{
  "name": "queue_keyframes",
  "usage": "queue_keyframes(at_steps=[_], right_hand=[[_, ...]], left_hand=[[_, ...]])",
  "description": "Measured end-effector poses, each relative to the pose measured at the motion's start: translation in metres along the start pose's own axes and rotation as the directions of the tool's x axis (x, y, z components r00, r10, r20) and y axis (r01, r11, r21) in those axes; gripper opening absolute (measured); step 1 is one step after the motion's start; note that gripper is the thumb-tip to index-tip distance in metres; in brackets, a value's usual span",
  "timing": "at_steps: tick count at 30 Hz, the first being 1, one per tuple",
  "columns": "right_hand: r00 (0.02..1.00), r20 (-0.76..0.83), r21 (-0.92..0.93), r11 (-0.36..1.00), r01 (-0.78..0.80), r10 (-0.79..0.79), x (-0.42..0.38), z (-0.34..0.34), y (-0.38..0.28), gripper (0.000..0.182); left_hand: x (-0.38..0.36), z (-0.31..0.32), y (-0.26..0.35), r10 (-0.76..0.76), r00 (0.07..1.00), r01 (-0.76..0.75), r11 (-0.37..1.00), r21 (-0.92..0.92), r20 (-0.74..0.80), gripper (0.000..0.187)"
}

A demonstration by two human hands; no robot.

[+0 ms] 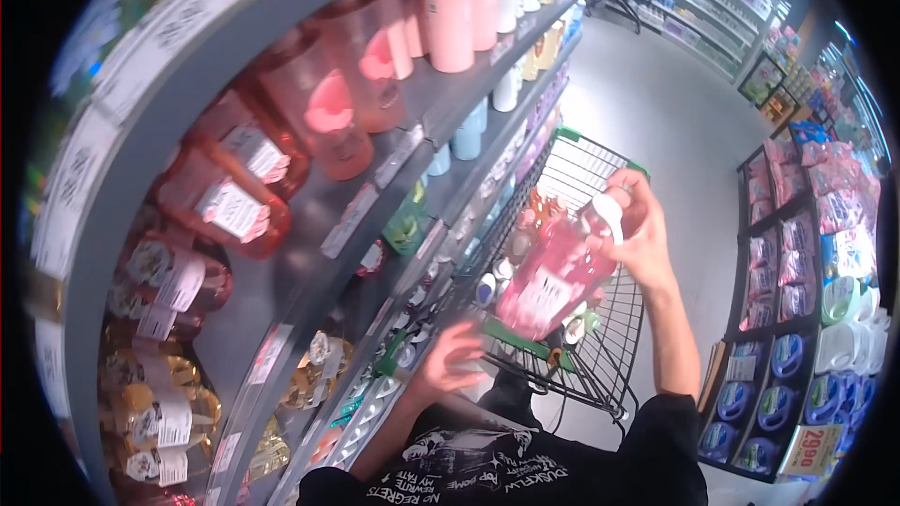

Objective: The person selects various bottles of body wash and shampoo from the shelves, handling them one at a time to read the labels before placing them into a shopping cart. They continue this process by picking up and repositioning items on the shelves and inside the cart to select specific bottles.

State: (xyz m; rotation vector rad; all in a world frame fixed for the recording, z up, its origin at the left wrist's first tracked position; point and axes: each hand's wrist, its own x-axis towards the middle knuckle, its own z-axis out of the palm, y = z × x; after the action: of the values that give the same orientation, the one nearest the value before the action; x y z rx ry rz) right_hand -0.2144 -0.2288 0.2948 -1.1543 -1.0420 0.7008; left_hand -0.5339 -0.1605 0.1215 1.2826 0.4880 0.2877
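Observation:
A clear pump bottle of pink liquid (562, 276), with a white label and a white pump top, hangs tilted above the shopping cart (623, 342). My right hand (645, 230) is closed around the bottle's neck and pump. Below and left of the bottle, my left hand (452, 361) is slightly blurred, its fingers apart and nothing in it. It is near the cart's green handle (527, 345) and the shelf edge. Several bottles and packs lie in the cart, partly hidden behind the pink bottle.
On the left, a grey shelf unit (319, 215) holds pink bottles (450, 19), red-orange bottles (230, 201) and amber bottles (159, 408). A display rack (750, 356) with pink packs and blue containers stands on the right. The grey aisle floor (647, 84) runs ahead.

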Motion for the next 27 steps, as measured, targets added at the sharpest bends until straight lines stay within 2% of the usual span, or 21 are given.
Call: queue_keyframes(at_steps=[1,2,3,4,5,6,7,8,10,11,12,14,15,18,20,22,23,24,26,27], right_hand=[[0.999,0.045,0.076,0.997,-0.003,0.0,-0.005,0.02,-0.002,0.067],[0.996,0.092,0.155,0.988,-0.016,0.002,-0.009,0.038,-0.002,0.066],[0.991,0.134,0.239,0.971,-0.032,0.0,-0.014,0.057,0.005,0.065],[0.985,0.17,0.328,0.943,-0.063,0.006,-0.022,0.074,0.018,0.064],[0.986,0.167,0.293,0.955,-0.036,-0.014,-0.028,0.085,0.029,0.061],[0.99,0.125,0.282,0.954,-0.103,0.07,-0.031,0.095,0.03,0.06],[0.984,0.076,0.273,0.946,-0.174,0.159,-0.036,0.105,0.028,0.059],[0.968,0.025,0.262,0.933,-0.246,0.249,-0.042,0.114,0.027,0.058],[0.982,0.056,0.194,0.963,-0.187,0.179,-0.06,0.127,0.039,0.056],[0.973,0.035,0.172,0.957,-0.233,0.23,-0.064,0.13,0.04,0.054],[0.96,0.012,0.152,0.949,-0.277,0.279,-0.066,0.133,0.038,0.052],[0.894,0.023,0.277,0.857,-0.435,0.447,-0.064,0.136,0.029,0.046],[0.846,-0.013,0.4,0.778,-0.485,0.533,-0.061,0.14,0.024,0.036],[0.909,-0.059,0.387,0.849,-0.359,0.412,-0.065,0.146,0.042,0.03],[0.939,-0.076,0.32,0.9,-0.295,0.335,-0.07,0.158,0.037,0.027],[0.967,-0.057,0.24,0.944,-0.227,0.247,-0.071,0.172,0.025,0.028],[0.983,-0.034,0.168,0.97,-0.175,0.183,-0.07,0.178,0.025,0.031],[0.992,-0.05,0.152,0.983,-0.103,0.112,-0.069,0.184,0.038,0.033],[0.992,0.046,0.005,0.993,0.12,-0.12,-0.065,0.193,0.061,0.033],[0.972,0.152,-0.094,0.976,0.197,-0.182,-0.064,0.195,0.068,0.034]], left_hand=[[0.008,0.001,-0.003,0.152,0.977,-0.105,0.952,-0.289,0.146,0.083],[0.013,0.001,-0.006,0.331,0.912,-0.148,0.816,-0.559,0.241,0.091],[0.009,-0.001,0.001,0.242,0.915,0.011,0.786,-0.619,0.324,0.092],[0.002,-0.004,0.003,0.266,0.884,0.05,0.764,-0.644,0.385,0.087],[-0.006,-0.006,-0.009,0.285,0.894,-0.013,0.788,-0.615,0.346,0.085],[-0.011,-0.006,-0.009,0.309,0.896,-0.075,0.812,-0.579,0.317,0.083],[-0.022,-0.004,-0.01,0.324,0.927,-0.167,0.806,-0.568,0.188,0.081],[-0.032,-0.008,-0.008,0.283,0.951,-0.186,0.842,-0.507,0.121,0.081],[-0.038,-0.011,0.016,0.232,0.973,-0.222,0.896,-0.385,-0.022,0.082],[-0.04,-0.01,0.03,0.209,0.971,-0.235,0.922,-0.309,-0.115,0.081],[-0.039,-0.013,0.03,0.237,0.958,-0.258,0.957,-0.132,-0.159,0.082],[-0.041,-0.024,0.021,0.299,0.927,-0.245,0.94,0.237,-0.228,0.084],[-0.038,-0.03,-0.002,0.396,0.882,-0.318,0.901,0.297,-0.256,0.085],[-0.035,-0.017,-0.019,0.492,0.788,-0.416,0.868,0.27,-0.369,0.082],[-0.035,-0.012,-0.023,0.398,0.784,-0.383,0.914,0.133,-0.476,0.071],[-0.032,-0.005,-0.019,0.171,0.81,-0.344,0.913,-0.219,-0.561,0.066],[-0.033,-0.008,-0.028,0.114,0.853,-0.217,0.965,-0.148,-0.509,0.052],[-0.036,-0.01,-0.047,0.205,0.873,-0.297,0.943,-0.149,-0.441,0.035],[-0.042,0.004,-0.053,0.271,0.921,-0.245,0.962,0.124,-0.28,0.02],[-0.042,0.007,-0.048,0.325,0.937,-0.265,0.901,0.345,-0.127,0.017]])
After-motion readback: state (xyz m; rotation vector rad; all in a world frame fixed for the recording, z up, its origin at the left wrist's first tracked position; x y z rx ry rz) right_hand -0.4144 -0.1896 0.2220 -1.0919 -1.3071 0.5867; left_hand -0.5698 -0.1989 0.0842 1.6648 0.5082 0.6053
